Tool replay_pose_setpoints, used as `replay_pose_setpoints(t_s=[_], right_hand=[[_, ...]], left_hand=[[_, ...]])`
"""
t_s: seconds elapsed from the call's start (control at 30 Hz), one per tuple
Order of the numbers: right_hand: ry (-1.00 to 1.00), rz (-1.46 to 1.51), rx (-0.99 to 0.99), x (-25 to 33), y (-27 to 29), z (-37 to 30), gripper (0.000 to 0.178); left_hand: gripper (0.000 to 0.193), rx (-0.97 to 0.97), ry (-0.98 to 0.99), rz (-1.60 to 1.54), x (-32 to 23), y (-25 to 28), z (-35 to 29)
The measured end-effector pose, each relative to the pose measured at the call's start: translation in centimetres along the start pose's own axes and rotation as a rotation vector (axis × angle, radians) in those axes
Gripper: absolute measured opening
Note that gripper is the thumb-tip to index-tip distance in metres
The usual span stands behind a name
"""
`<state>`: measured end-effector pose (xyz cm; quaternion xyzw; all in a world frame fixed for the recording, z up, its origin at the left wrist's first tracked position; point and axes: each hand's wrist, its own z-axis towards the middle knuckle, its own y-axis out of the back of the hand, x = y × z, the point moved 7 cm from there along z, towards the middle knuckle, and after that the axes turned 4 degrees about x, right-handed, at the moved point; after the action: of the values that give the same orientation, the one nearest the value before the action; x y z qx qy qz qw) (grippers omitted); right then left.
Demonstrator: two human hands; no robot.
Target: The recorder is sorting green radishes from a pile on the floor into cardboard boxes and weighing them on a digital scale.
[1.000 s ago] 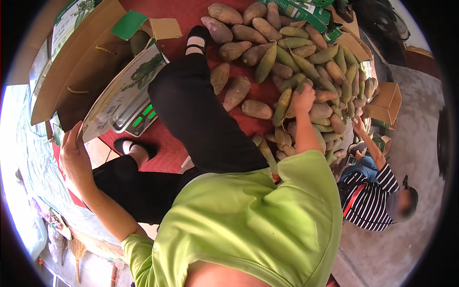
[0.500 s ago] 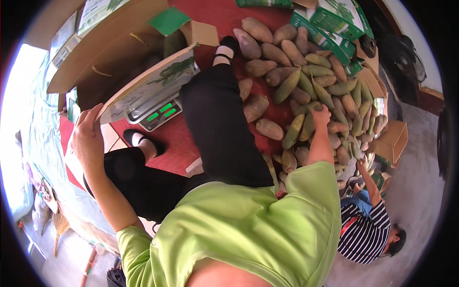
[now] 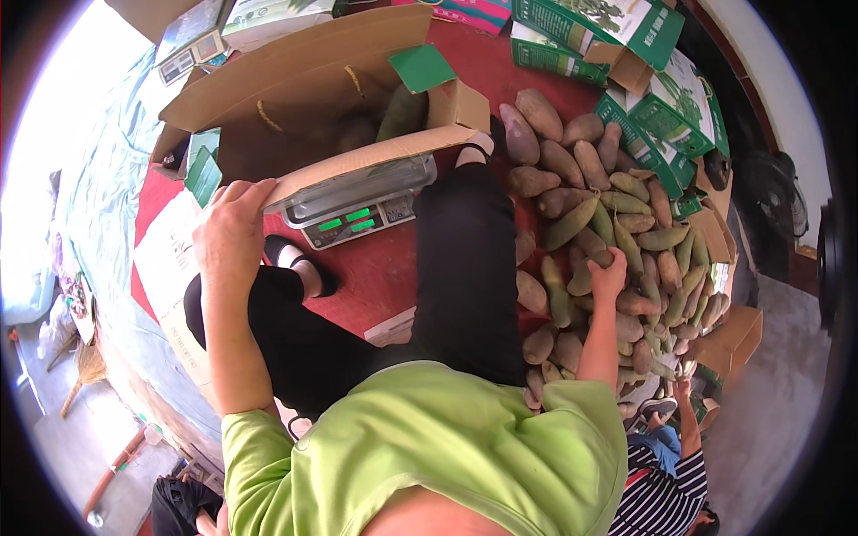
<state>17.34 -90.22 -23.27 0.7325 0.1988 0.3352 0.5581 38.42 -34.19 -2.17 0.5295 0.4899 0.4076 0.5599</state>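
Observation:
In my left hand (image 3: 234,228) is the near flap (image 3: 366,161) of an open cardboard box (image 3: 295,62), its fingers closed over the flap's left corner. The box rests on a weighing scale (image 3: 362,219) with lit green displays. A large dark green vegetable (image 3: 402,114) lies inside at the right; the rest of the interior is dim. At the pile of long, soil-dusted green and reddish-brown root vegetables (image 3: 554,163), my right hand (image 3: 609,275) has its fingers curled around a greenish-brown root vegetable (image 3: 581,279).
Green-and-white printed cartons (image 3: 666,112) stand behind the pile. A brown carton (image 3: 731,341) is at its right. Near the lower right, a person in a striped shirt (image 3: 657,491) reaches toward the pile. A black fan (image 3: 778,192) stands far right; a broom (image 3: 85,371) is at left.
The whole view has shifted, with the box and scale now farther right. The held flap stands more edge-on, showing more of the scale. My right hand remains at the pile, its fingers around a vegetable.

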Motion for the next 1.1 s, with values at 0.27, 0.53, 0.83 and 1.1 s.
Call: replay_pose_setpoints(t_s=[0.27, 0.53, 0.83, 1.1], right_hand=[[0.410, 0.806, -0.098, 16.4, 12.5, 0.1, 0.050], [0.931, 1.125, 0.132, 37.7, 20.0, -4.0, 0.047], [1.480, 0.471, 0.246, 54.4, 7.3, -10.2, 0.044], [1.369, -0.106, 0.579, 59.3, -2.7, -14.6, 0.035]], left_hand=[[0.025, -0.021, -0.038, -0.024, 0.3, 0.0, -0.3], [0.023, -0.005, -0.032, 0.013, 0.4, 0.0, -0.4], [0.024, 0.003, -0.057, 0.003, 0.4, -0.1, -0.2], [0.026, -0.010, -0.066, -0.002, 0.1, -0.1, 0.0]])
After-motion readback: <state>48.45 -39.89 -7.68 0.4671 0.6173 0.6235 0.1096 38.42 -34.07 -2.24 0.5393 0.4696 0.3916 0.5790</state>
